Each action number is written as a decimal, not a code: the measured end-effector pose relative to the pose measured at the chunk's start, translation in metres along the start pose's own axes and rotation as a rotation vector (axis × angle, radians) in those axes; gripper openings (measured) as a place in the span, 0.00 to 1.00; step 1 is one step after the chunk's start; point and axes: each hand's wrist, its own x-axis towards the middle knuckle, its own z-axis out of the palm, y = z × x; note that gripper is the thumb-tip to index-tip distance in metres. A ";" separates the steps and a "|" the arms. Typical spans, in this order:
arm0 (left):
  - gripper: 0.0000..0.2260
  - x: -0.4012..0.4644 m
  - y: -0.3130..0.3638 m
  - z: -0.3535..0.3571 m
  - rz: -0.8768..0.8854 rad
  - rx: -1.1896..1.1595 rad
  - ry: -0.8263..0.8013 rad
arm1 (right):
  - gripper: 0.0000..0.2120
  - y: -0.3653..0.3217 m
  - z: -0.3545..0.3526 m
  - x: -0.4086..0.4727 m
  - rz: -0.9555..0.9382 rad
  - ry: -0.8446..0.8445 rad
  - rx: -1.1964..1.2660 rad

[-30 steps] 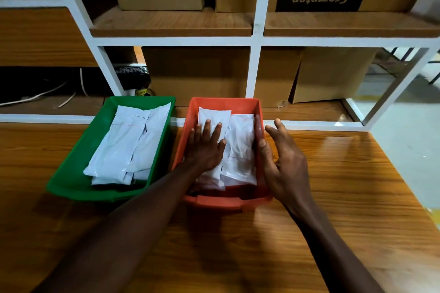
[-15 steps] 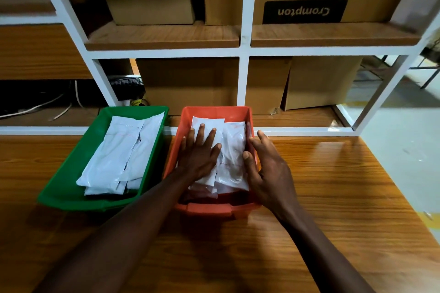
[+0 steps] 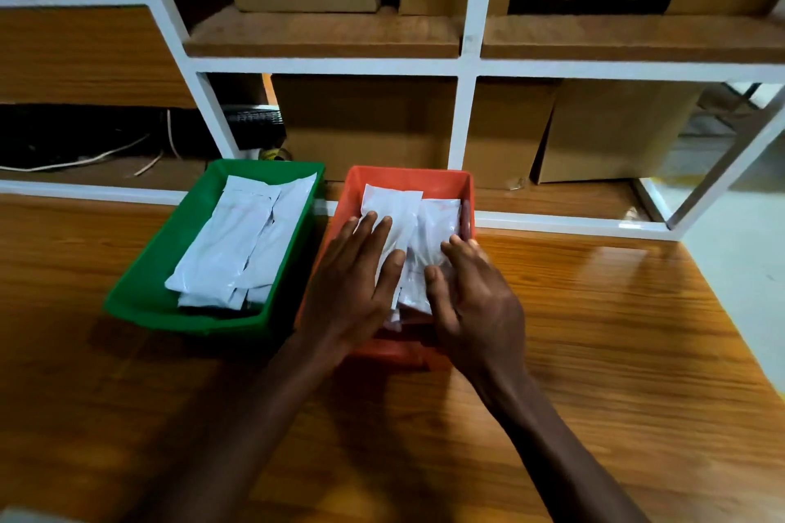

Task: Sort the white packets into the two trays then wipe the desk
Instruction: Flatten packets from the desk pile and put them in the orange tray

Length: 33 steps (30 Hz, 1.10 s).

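An orange tray [image 3: 408, 178] and a green tray [image 3: 170, 234] stand side by side on the wooden desk [image 3: 616, 352], against the white shelf frame. Each holds a stack of white packets: the green tray's packets [image 3: 246, 242] lie untouched, the orange tray's packets [image 3: 408, 208] lie under both my hands. My left hand [image 3: 357, 289] lies flat with straight fingers on the left of that stack. My right hand [image 3: 471, 297] rests on the right of the stack, fingers slightly bent, thumb on the packets. No cloth is in view.
A white metal shelf frame [image 3: 465, 68] rises right behind the trays, with cardboard boxes [image 3: 365, 123] on its wooden shelves. Cables [image 3: 85, 157] lie on the low shelf at the left. The desk's right edge [image 3: 739, 310] drops to a pale floor.
My right hand has moved from outside the orange tray's right wall into the tray and onto the packets. The left hand has stayed flat on the stack.
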 end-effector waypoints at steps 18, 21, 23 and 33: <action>0.28 -0.031 -0.023 -0.035 -0.309 -0.272 0.067 | 0.36 -0.013 -0.001 0.000 0.312 -0.054 -0.004; 0.21 0.014 -0.049 -0.025 -0.369 -0.222 -0.035 | 0.38 0.005 0.007 0.033 0.471 -0.206 -0.079; 0.21 0.038 -0.062 -0.019 -0.393 -0.229 -0.096 | 0.36 0.019 0.016 0.048 0.573 -0.308 -0.048; 0.22 0.059 -0.078 0.009 -0.538 -0.418 -0.239 | 0.35 0.032 0.023 0.061 0.837 -0.357 0.530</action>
